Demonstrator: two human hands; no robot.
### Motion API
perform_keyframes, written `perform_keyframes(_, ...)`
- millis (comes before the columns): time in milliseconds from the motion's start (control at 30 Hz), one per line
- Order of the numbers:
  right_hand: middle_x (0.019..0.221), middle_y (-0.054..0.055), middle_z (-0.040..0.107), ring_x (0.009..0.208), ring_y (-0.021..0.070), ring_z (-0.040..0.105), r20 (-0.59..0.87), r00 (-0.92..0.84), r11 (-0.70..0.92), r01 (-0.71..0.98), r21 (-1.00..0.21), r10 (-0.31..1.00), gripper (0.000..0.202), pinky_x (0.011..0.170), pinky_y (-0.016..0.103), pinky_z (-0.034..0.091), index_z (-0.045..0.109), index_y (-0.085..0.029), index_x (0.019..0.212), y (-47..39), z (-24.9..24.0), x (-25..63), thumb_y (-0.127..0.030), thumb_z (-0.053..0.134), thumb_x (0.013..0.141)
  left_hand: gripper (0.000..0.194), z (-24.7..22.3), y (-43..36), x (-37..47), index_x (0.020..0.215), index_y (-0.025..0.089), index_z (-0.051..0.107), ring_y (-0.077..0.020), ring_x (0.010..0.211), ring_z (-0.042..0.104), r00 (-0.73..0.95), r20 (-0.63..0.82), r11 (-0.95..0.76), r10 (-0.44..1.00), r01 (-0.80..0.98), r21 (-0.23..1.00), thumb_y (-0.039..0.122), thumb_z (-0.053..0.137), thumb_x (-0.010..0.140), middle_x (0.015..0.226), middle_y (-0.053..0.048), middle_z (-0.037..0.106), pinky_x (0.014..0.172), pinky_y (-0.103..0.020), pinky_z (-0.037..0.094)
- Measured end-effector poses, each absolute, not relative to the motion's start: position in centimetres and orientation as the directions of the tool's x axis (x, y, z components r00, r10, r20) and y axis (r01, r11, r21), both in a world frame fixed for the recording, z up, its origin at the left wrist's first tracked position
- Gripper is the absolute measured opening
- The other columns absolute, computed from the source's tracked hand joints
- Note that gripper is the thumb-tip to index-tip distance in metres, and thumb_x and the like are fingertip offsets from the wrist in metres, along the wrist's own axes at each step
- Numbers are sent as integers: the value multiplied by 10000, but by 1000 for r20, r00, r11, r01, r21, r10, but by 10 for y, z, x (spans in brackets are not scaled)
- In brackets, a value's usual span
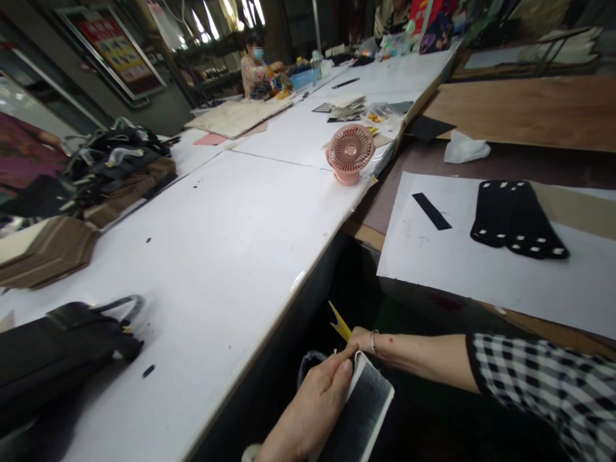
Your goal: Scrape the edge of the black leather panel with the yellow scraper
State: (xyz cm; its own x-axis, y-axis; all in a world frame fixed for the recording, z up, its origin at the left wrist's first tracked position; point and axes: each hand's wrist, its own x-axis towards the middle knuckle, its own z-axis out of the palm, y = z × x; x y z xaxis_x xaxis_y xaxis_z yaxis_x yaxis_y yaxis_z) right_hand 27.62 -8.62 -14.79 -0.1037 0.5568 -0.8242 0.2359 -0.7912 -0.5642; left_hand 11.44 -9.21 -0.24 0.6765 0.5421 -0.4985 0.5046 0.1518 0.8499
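At the lower middle, my left hand (315, 401) is closed on the edge of a dark panel with pale edges (368, 398), its thumb lying on top. Just beyond, my right hand (362, 339), with a bracelet at the wrist, is closed around a yellow tool (339, 322) whose forked tip points up and left. The fingertips of both hands meet near the panel's top corner. My right fingers are partly hidden behind the left ones. Both hands are below table height, in the dark gap between two tables.
A long white table (231, 256) runs along the left, with a black bag (62, 346), brown stacked pieces (48, 250) and a pink fan (351, 153). Black pieces (514, 218) lie on white sheeting at right. A masked person (255, 67) sits at the far end.
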Motion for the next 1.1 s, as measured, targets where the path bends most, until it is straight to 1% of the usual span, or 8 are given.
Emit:
perform_keyframes(133, 804, -7, 610, 656, 111, 592, -890, 7, -805, 431, -408, 455, 182, 579, 233, 514, 622, -128, 912, -91, -146, 275, -305, 652, 943, 486, -1, -96, 117, 1346, 263, 579, -210, 1224, 570, 669, -502, 138, 548, 520, 843, 504, 340, 999, 1329, -23, 644, 1107, -325, 368)
perform_keyframes(367, 840, 13, 646, 731, 146, 639, -894, 47, -738, 584, -338, 446, 244, 677, 297, 551, 636, -130, 924, -95, -128, 275, -372, 627, 955, 397, -4, -104, 118, 1119, 226, 614, -200, 937, 627, 554, -550, 192, 624, 574, 796, 505, 367, 982, 982, -22, 694, 875, -313, 448)
perform_keyframes(500, 884, 43, 658, 829, 173, 648, -772, -1, -567, 678, -467, 635, 302, 724, 297, 531, 636, -137, 915, -93, -113, 306, -437, 621, 944, 369, -4, -104, 120, 995, 194, 628, -190, 916, 584, 558, -532, 219, 637, 530, 819, 495, 418, 957, 955, -28, 644, 847, -295, 448)
perform_keyframes(600, 905, 71, 666, 753, 165, 657, -660, -52, -440, 705, -555, 749, 374, 630, 246, 494, 568, -147, 1130, -92, -86, 349, -481, 464, 998, 352, -6, -105, 120, 969, 190, 653, -185, 874, 571, 528, -516, 192, 675, 550, 813, 468, 438, 949, 926, -29, 641, 810, -299, 440)
perform_keyframes(700, 709, 55, 658, 527, 168, 621, -687, -246, -369, 696, -616, 684, 598, 484, 251, 476, 550, -142, 1140, -93, -47, 386, -654, 292, 968, 353, -10, -106, 119, 930, 188, 680, -172, 814, 557, 518, -495, 185, 698, 537, 823, 463, 460, 938, 871, -21, 639, 759, -294, 429)
perform_keyframes(800, 589, 42, 645, 472, 206, 620, -734, -459, -270, 723, -636, 500, 647, 434, 281, 486, 644, -165, 952, -92, -18, 398, -772, 463, 821, 351, -17, -108, 118, 1000, 188, 690, -165, 790, 545, 495, -486, 203, 720, 520, 830, 465, 487, 924, 859, -18, 633, 720, -289, 421)
perform_keyframes(933, 719, 40, 689, 593, 191, 638, -624, -483, 15, 798, -602, 614, 448, 483, 244, 407, 659, -183, 806, -81, -7, 382, -629, 663, 772, 600, -27, -110, 116, 1436, 232, 425, -134, 713, 505, 426, -482, 250, 765, 493, 833, 458, 550, 894, 858, 21, 604, 656, -275, 406)
perform_keyframes(1100, 729, 94, 681, 705, 229, 629, -272, -467, 369, 864, -344, 841, 520, 612, 310, 325, 642, -167, 714, -59, -3, 357, -539, 402, 987, 835, -28, -110, 115, 1559, 325, 70, -104, 628, 463, 424, -479, 286, 769, 443, 850, 394, 566, 892, 762, 80, 585, 604, -250, 378)
